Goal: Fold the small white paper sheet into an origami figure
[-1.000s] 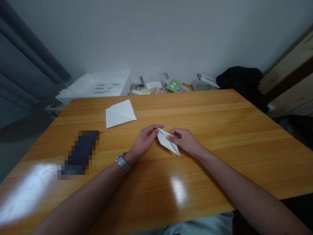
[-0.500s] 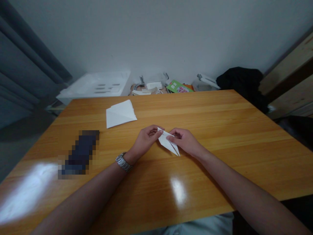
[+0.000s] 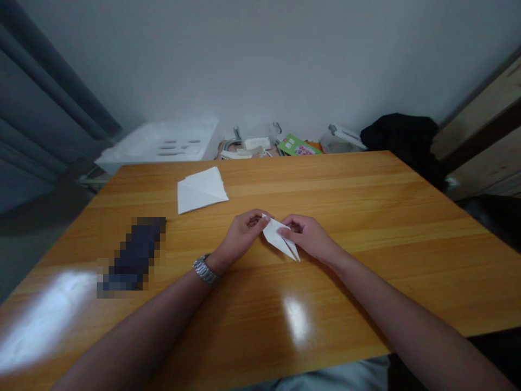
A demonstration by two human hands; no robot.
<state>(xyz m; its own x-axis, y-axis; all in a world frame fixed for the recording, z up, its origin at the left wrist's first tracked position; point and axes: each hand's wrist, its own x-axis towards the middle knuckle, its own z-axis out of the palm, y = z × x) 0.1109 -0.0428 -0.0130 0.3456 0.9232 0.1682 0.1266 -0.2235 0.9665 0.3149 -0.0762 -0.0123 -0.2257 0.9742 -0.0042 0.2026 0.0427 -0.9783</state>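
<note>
A small piece of folded white paper (image 3: 277, 239) is held between both hands over the middle of the table. It is kite-shaped, with two narrow points split apart at the end nearest me. My left hand (image 3: 245, 231) pinches its upper left corner between thumb and fingers; a metal watch is on that wrist. On the other side, my right hand (image 3: 306, 233) grips the right edge, its thumb lying across the top face and its fingers partly hidden behind the paper.
White paper sheets (image 3: 202, 190) lie at the back left of the wooden table (image 3: 345, 190). A blurred-out dark flat object (image 3: 136, 252) rests at the left. Beyond the far edge are a white tray (image 3: 163, 144), a green booklet (image 3: 299, 145) and black cloth (image 3: 399, 133).
Almost nothing differs. Both hands keep their hold on the folded paper, and the view has shifted very slightly.
</note>
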